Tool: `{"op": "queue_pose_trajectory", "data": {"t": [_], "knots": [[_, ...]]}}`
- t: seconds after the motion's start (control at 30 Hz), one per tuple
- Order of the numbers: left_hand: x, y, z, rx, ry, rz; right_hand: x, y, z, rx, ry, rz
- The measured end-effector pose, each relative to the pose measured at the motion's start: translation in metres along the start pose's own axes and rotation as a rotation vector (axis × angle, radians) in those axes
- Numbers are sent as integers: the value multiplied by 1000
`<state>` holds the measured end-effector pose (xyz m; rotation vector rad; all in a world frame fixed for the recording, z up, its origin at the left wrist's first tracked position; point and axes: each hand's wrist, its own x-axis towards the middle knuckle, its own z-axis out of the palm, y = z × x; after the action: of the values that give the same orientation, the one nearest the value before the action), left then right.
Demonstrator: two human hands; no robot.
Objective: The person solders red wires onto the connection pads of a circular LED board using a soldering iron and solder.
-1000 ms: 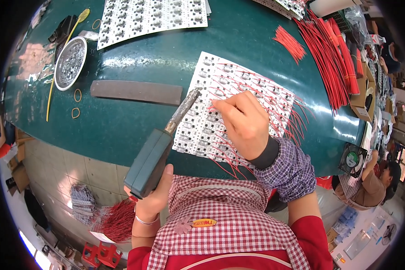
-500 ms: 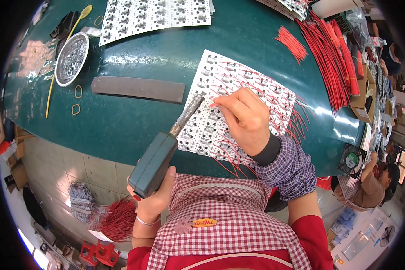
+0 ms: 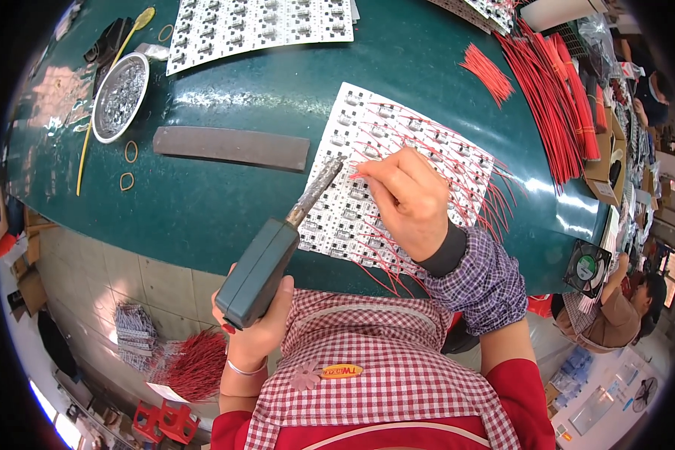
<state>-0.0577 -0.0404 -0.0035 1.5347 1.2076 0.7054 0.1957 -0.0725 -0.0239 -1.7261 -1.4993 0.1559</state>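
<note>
My left hand (image 3: 260, 319) is wrapped round the dark green body of a soldering gun (image 3: 261, 271). Its metal barrel slants up to the right, and the tip lies over a white circuit board sheet (image 3: 324, 217). My right hand (image 3: 412, 196) is over the same sheet, thumb and forefinger pinching a short red wire (image 3: 358, 175) close to the gun's tip. Thin red wires (image 3: 495, 199) are attached in rows across the sheet's right part and hang past its edge. The left columns of the sheet bear small black parts without wires.
On the green table (image 3: 202, 195) lie a flat grey bar (image 3: 232, 147), a bowl of metal scraps (image 3: 121, 97) and rubber bands (image 3: 131, 152). More board sheets (image 3: 262, 26) are at the back. Red wire bundles (image 3: 540, 105) and a small fan (image 3: 586, 264) are on the right; a person (image 3: 615, 311) sits beyond.
The soldering gun has shifted very slightly to the right. My right hand keeps its pinch in nearly the same place.
</note>
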Motion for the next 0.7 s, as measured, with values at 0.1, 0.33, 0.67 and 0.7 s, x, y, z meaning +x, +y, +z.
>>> {"op": "queue_pose_trajectory", "data": {"t": [0.1, 0.33, 0.67, 0.7], "knots": [[3, 2, 1, -12, -23, 12, 1, -1, 0, -2, -11, 0], [5, 8, 0, 21, -78, 10, 1, 2, 2, -20, -14, -8], [10, 13, -2, 102, -113, 136, 1, 2, 1, -61, -38, -29], [10, 12, -3, 113, -118, 133, 1, 2, 1, -63, -39, -29]]}}
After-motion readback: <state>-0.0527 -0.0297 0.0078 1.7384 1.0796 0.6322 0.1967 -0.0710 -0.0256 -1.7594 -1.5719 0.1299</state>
